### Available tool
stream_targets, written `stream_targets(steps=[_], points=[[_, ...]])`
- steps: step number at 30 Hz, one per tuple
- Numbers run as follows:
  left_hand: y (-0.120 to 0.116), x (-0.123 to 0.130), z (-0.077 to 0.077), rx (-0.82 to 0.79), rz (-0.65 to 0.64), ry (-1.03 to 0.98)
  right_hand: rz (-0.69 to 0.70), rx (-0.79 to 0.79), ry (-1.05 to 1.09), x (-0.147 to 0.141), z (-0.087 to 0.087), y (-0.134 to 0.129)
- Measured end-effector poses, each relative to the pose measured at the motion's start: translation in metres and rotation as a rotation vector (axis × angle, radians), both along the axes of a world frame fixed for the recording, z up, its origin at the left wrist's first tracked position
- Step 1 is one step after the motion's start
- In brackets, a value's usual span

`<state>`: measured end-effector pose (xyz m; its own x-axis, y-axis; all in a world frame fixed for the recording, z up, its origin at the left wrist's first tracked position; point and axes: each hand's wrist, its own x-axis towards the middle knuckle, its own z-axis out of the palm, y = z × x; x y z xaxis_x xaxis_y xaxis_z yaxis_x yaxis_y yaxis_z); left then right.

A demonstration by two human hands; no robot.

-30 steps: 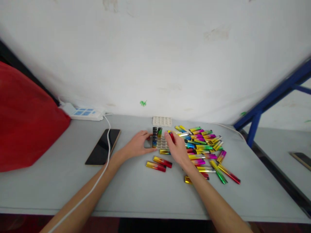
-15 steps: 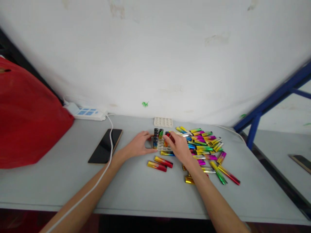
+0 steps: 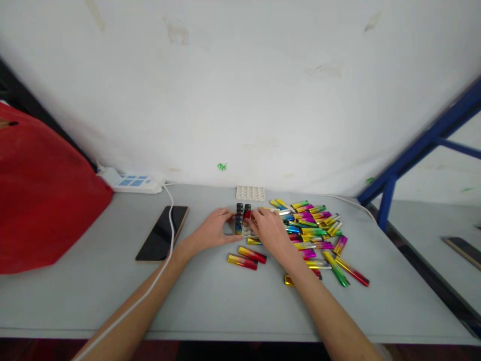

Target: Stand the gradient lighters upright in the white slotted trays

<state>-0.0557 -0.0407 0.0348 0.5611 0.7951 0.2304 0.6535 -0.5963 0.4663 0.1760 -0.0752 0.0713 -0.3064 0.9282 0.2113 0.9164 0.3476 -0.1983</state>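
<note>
Well to the left of the pale tray, a dark phone was seen lying on the table. At the tray's left edge, the left hand was curved in a C, thumb at the near corner and fingers by the row of lighters stood upright along that side; whether the tray was gripped could not be told. Light bracing there, without nudging the row, was judged best. Directly in front of the tray, two yellow-and-red lighters were laid flat. In the line next to the row, a red lighter was pinched, black end up, by the fingertips of the right hand, its base hidden; for a clean seating, it was to be kept vertical, centred over one well and pressed straight down before being released. Behind the tray, a spare tray was set near the wall. To the right of the tray, a loose pile of lighters was spread within easy reach.
</note>
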Motion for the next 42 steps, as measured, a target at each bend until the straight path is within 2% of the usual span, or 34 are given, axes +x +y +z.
stream_targets(steps=[6,9,14,17,20,24,28,31,36,42], points=[[-0.001,0.001,0.001,-0.010,0.023,0.005,0.213,-0.122,0.231,0.045,0.002,-0.018],[-0.001,0.002,0.001,-0.005,0.020,0.008,0.242,-0.161,0.200,0.062,-0.001,-0.031],[0.000,0.001,-0.001,0.012,0.004,-0.013,0.263,-0.129,0.079,0.059,-0.007,-0.042],[0.000,0.002,-0.002,0.022,0.005,-0.022,0.295,-0.123,0.077,0.056,-0.005,-0.044],[0.001,0.002,-0.002,0.021,0.005,-0.019,0.267,-0.173,0.262,0.061,0.001,-0.044],[0.001,0.002,-0.002,0.016,0.009,-0.020,0.156,-0.218,0.670,0.067,0.007,-0.038],[0.003,0.002,-0.002,0.017,-0.004,-0.020,0.050,-0.310,1.131,0.057,0.011,-0.030],[0.003,0.002,-0.002,0.020,-0.002,-0.019,0.026,-0.351,1.337,0.043,0.016,-0.024],[0.000,0.002,0.000,0.025,-0.001,0.007,0.167,-0.540,1.386,0.020,0.025,-0.011],[-0.004,0.003,0.004,0.018,0.009,0.021,0.151,-0.537,1.379,0.001,0.017,-0.004]])
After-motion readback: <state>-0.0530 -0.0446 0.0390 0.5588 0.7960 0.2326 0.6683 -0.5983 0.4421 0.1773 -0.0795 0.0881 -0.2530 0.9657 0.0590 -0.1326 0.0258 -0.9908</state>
